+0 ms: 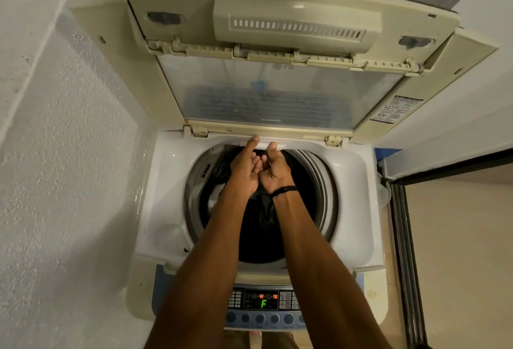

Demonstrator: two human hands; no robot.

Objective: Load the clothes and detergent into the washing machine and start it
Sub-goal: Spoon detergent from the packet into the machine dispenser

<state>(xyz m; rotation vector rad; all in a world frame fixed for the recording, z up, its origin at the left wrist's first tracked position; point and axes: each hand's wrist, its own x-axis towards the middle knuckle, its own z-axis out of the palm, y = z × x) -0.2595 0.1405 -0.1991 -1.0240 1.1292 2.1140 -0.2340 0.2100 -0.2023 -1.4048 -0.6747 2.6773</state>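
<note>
Plaster wall fills my feed left of the washing machine, whose white top deck sits close against it. Left of centre in the deck I see the grey rim of the drum. Inside the drum lie the clothes, mostly dark, with one pale piece against the drum's left wall. Above the drum the lid stands folded open, and below the drum the control panel shows a green letter F.

Both forearms reach across the drum to its far edge. The left hand is over the back of the drum, forefinger stretched straight with its tip touching a white ledge at the drum's rear rim; its other fingers fold loosely toward the palm, and I see nothing in them. The right hand is just beside it, nearly touching, with one digit reaching the same ledge. Its remaining fingers are hidden behind the hand, so I cannot tell whether it holds anything. A dark band circles that wrist.

Right of the drum, past the machine's side, runs a dark door frame.
</note>
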